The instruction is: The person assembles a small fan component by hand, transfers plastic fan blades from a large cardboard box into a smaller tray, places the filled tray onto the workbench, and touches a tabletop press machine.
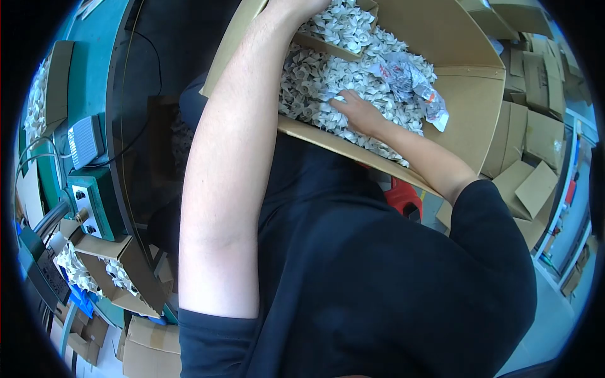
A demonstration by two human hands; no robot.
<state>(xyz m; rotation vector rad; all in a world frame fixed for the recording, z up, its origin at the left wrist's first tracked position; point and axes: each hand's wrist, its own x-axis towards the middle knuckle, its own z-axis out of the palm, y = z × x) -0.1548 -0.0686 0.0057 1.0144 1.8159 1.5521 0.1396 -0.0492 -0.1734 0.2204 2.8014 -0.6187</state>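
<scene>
A large open cardboard box point(466, 94) holds a heap of small white curled pieces point(315, 88). My right hand point(362, 114) reaches into it, its fingers bent down among the pieces. What they close on, if anything, is hidden. My left hand point(305, 5) is at the top edge of the view, over the far left part of the box, with its fingers mostly cut off. Near it, a cardboard divider point(328, 47) sets off another batch of white pieces point(343, 25). A crumpled clear plastic bag point(409, 82) lies on the heap, right of my right hand.
On the left, a green bench point(94, 57) carries a grey-blue pedal-like device point(85, 142) and a green control box point(94, 205). Below sits a smaller box point(120, 271) with white pieces. Flattened and stacked cartons point(535, 132) stand on the right.
</scene>
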